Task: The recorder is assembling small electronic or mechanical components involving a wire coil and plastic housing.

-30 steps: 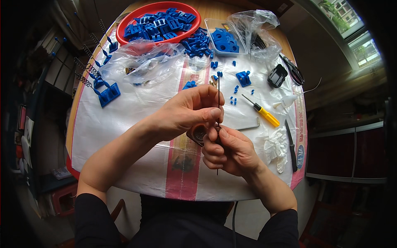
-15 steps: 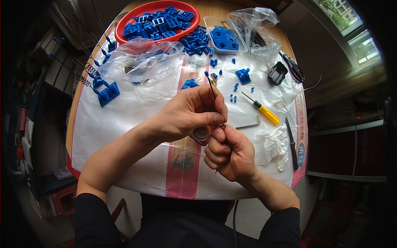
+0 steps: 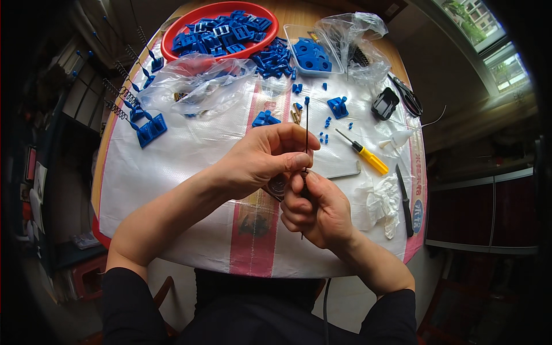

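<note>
- From the hands, the red basin (image 3: pixel 167 45) stood at eleven o'clock, heaped with blue clips (image 3: pixel 221 34); the clear box (image 3: pixel 323 75) stood at twelve.
- A crumpled bag (image 3: pixel 198 92) lay between ten and eleven; wire coils (image 3: pixel 119 109) stood on blue bases at ten.
- The screwdriver (image 3: pixel 372 156) lay near two o'clock, the scissors (image 3: pixel 409 99) farther out that way, and the knife (image 3: pixel 406 201) past three, beyond the tissue (image 3: pixel 384 204).
- The dish (image 3: pixel 275 186) at nine was partly blocked by the hands.
- Materials: glossy basin, thin filmy bag, soft creased tissue, yellow-and-black screwdriver handle, shiny woven sheet (image 3: pixel 172 190) with a pink stripe.
- The rod (image 3: pixel 307 123), thin, dark and straight, stood nearly upright between the hands, its blue tip (image 3: pixel 307 100) toward twelve.
- The left hand (image 3: pixel 279 154) pinched the rod between thumb and fingers.
- The right hand (image 3: pixel 322 208) was clenched round its lower part; something dark inside, perhaps a coil, was mostly covered.
</note>
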`<state>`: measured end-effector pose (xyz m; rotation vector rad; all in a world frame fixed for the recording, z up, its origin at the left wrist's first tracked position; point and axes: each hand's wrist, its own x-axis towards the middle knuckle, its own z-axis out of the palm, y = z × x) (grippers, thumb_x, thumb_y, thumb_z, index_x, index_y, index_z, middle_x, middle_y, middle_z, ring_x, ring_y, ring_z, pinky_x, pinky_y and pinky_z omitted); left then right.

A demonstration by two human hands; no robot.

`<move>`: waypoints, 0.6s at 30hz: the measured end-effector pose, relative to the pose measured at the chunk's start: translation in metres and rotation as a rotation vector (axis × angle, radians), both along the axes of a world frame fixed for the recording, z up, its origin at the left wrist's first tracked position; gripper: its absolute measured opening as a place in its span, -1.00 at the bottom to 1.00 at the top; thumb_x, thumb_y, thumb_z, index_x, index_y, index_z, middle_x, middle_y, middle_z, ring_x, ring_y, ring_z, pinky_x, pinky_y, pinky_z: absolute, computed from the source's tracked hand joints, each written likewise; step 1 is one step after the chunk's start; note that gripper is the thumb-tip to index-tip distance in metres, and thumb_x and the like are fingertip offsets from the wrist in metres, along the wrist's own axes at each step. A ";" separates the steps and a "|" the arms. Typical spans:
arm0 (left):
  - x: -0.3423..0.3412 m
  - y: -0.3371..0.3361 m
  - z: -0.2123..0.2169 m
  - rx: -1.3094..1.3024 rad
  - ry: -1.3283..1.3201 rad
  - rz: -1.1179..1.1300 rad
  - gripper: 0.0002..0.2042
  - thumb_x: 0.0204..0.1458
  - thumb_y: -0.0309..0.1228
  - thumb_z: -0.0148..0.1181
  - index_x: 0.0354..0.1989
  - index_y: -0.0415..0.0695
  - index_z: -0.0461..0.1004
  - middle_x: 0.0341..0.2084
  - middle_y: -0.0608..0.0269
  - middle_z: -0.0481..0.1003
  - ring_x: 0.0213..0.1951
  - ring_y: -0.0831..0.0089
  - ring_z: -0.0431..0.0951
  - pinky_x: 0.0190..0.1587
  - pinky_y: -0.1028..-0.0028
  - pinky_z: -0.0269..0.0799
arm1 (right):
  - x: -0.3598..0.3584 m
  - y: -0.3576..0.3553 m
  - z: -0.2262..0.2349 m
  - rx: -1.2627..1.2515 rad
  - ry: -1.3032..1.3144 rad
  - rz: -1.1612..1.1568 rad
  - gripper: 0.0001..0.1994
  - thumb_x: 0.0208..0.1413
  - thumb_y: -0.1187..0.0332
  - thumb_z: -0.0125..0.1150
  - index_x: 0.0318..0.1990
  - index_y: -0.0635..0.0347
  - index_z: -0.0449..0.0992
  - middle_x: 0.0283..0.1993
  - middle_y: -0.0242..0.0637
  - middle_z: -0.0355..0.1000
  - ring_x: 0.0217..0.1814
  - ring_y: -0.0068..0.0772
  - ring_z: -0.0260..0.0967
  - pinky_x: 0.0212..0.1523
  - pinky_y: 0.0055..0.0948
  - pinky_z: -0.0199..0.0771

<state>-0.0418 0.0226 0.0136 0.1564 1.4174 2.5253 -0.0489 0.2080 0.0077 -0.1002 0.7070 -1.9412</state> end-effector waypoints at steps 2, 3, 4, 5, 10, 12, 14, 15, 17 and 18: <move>-0.002 -0.009 0.002 -0.014 -0.050 -0.030 -0.80 0.19 -0.50 0.14 -0.04 -0.24 0.44 -0.32 0.28 0.48 -0.28 0.56 0.51 -0.15 0.54 0.45 | -0.002 -0.001 0.000 -0.010 0.061 0.066 -0.63 0.39 0.08 -0.27 -0.02 0.24 0.27 -0.37 -0.28 0.27 -0.47 -0.45 0.18 -0.40 -0.46 0.23; -0.006 -0.011 0.000 -0.031 0.008 0.003 -0.80 0.21 -0.45 0.13 -0.06 -0.27 0.47 -0.33 0.27 0.49 -0.28 0.55 0.51 -0.15 0.54 0.45 | -0.003 0.000 -0.001 -0.012 0.092 0.093 -0.58 0.40 0.08 -0.30 0.08 0.29 0.26 -0.30 -0.19 0.35 -0.41 -0.38 0.31 -0.31 -0.42 0.34; -0.009 -0.014 0.000 -0.003 -0.016 0.037 -0.78 0.22 -0.42 0.12 -0.05 -0.28 0.47 -0.35 0.27 0.50 -0.28 0.54 0.51 -0.16 0.53 0.45 | -0.005 0.001 -0.002 -0.014 0.122 0.120 -0.52 0.42 0.08 -0.33 0.17 0.33 0.25 -0.23 -0.11 0.44 -0.34 -0.30 0.43 -0.23 -0.38 0.45; -0.012 -0.018 0.001 -0.018 -0.006 0.064 -0.78 0.23 -0.42 0.10 -0.04 -0.29 0.47 -0.35 0.27 0.50 -0.29 0.53 0.50 -0.17 0.52 0.45 | -0.009 0.004 -0.016 -0.075 0.185 0.173 -0.43 0.40 0.06 -0.36 0.30 0.43 0.10 -0.05 0.08 0.45 -0.18 -0.09 0.52 -0.05 -0.24 0.48; -0.015 -0.029 0.005 -0.037 0.034 0.143 -0.75 0.25 -0.41 0.06 0.00 -0.31 0.46 -0.34 0.25 0.51 -0.29 0.51 0.49 -0.17 0.49 0.42 | -0.009 0.003 -0.010 -0.016 0.229 0.179 -0.48 0.40 0.14 -0.33 0.26 0.44 0.18 0.00 0.12 0.44 -0.14 -0.09 0.52 -0.04 -0.24 0.48; -0.015 -0.027 0.007 -0.047 0.011 0.189 -0.75 0.25 -0.41 0.05 0.01 -0.30 0.45 -0.32 0.24 0.51 -0.27 0.51 0.49 -0.16 0.49 0.42 | -0.010 0.003 -0.010 -0.006 0.247 0.192 -0.49 0.39 0.16 -0.31 0.24 0.46 0.21 -0.01 0.12 0.45 -0.14 -0.09 0.53 -0.05 -0.23 0.49; -0.015 -0.028 0.008 -0.043 -0.001 0.198 -0.75 0.26 -0.41 0.03 0.02 -0.29 0.45 -0.31 0.24 0.51 -0.27 0.51 0.49 -0.16 0.48 0.42 | -0.010 0.004 -0.010 0.006 0.272 0.204 -0.51 0.39 0.19 -0.28 0.22 0.47 0.25 -0.02 0.11 0.45 -0.17 -0.10 0.53 -0.06 -0.22 0.50; -0.014 -0.028 0.008 -0.030 -0.004 0.189 -0.74 0.27 -0.41 0.03 0.02 -0.29 0.45 -0.31 0.24 0.52 -0.26 0.51 0.49 -0.15 0.48 0.42 | -0.011 0.005 -0.011 -0.008 0.265 0.220 -0.53 0.39 0.20 -0.26 0.22 0.46 0.25 -0.02 0.08 0.45 -0.16 -0.13 0.53 -0.06 -0.24 0.50; -0.014 -0.028 0.006 -0.003 -0.011 0.170 -0.74 0.27 -0.40 0.01 0.03 -0.28 0.45 -0.29 0.24 0.52 -0.23 0.51 0.50 -0.14 0.49 0.43 | -0.013 0.006 -0.012 -0.035 0.252 0.252 -0.55 0.40 0.21 -0.23 0.21 0.43 0.25 -0.02 0.02 0.46 -0.14 -0.20 0.53 -0.06 -0.28 0.50; -0.014 -0.028 0.007 -0.001 -0.021 0.162 -0.73 0.27 -0.39 0.01 0.04 -0.28 0.45 -0.29 0.23 0.52 -0.22 0.52 0.51 -0.13 0.49 0.43 | -0.013 0.006 -0.011 -0.030 0.254 0.246 -0.55 0.40 0.21 -0.22 0.21 0.44 0.26 -0.04 0.00 0.46 -0.16 -0.22 0.53 -0.09 -0.29 0.51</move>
